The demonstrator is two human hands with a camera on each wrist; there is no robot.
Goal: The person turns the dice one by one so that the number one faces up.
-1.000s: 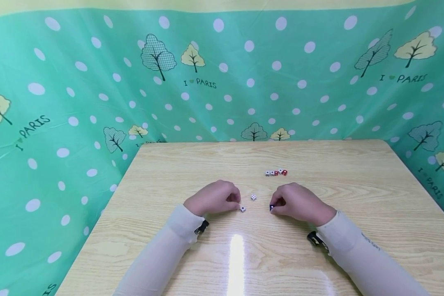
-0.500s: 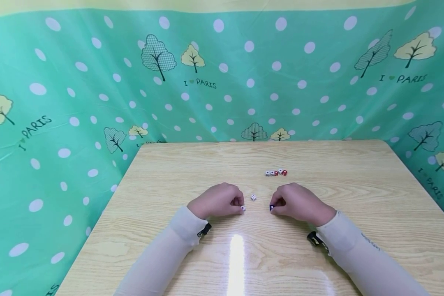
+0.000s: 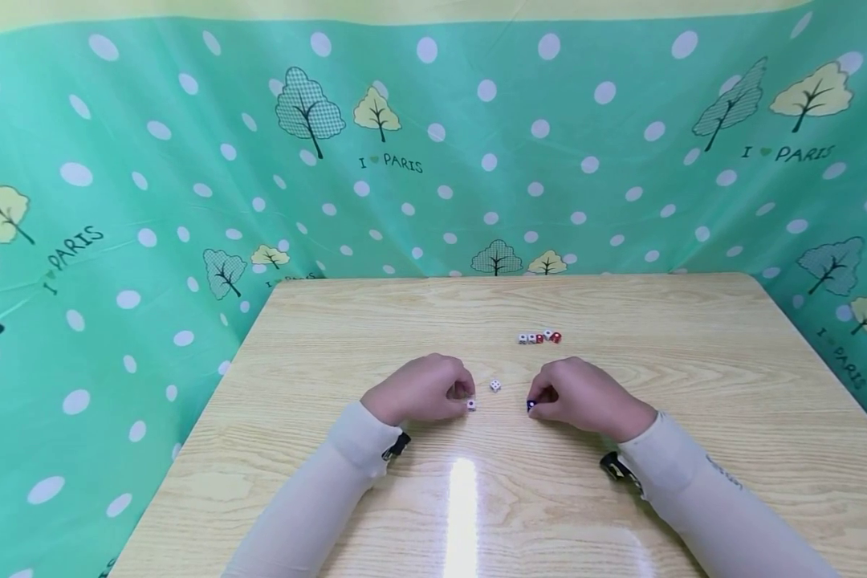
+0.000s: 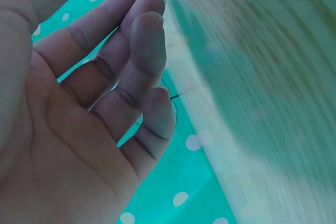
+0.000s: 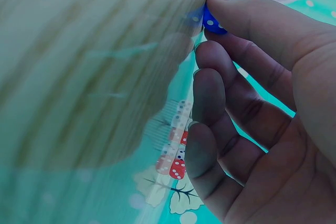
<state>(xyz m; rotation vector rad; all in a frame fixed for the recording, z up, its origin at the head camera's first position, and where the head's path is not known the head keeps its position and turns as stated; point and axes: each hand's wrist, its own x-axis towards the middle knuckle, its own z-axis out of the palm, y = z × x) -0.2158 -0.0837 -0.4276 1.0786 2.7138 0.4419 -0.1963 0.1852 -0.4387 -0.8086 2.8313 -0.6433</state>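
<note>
Between thumb and fingertips, my left hand (image 3: pixel 425 390) pinches a white die (image 3: pixel 471 405) low over the table; only a sliver of that die shows at the top of the left wrist view. To its right, my right hand (image 3: pixel 585 395) pinches a blue die (image 5: pixel 212 22) against the tabletop, its white dots plain in the right wrist view. Another white die (image 3: pixel 494 386) lies alone between the two hands, slightly farther back, touched by neither.
Behind the hands, a short row of white and red dice sits on the wooden table (image 3: pixel 376 313), ending in a red die (image 3: pixel 556 338) at the right. A green dotted curtain (image 3: pixel 433 160) hangs along the back and sides.
My left hand moved right onto the white die, took it between its fingertips, then shifted slightly left with it. The die has turned. My right hand and the blue die stayed put.
</note>
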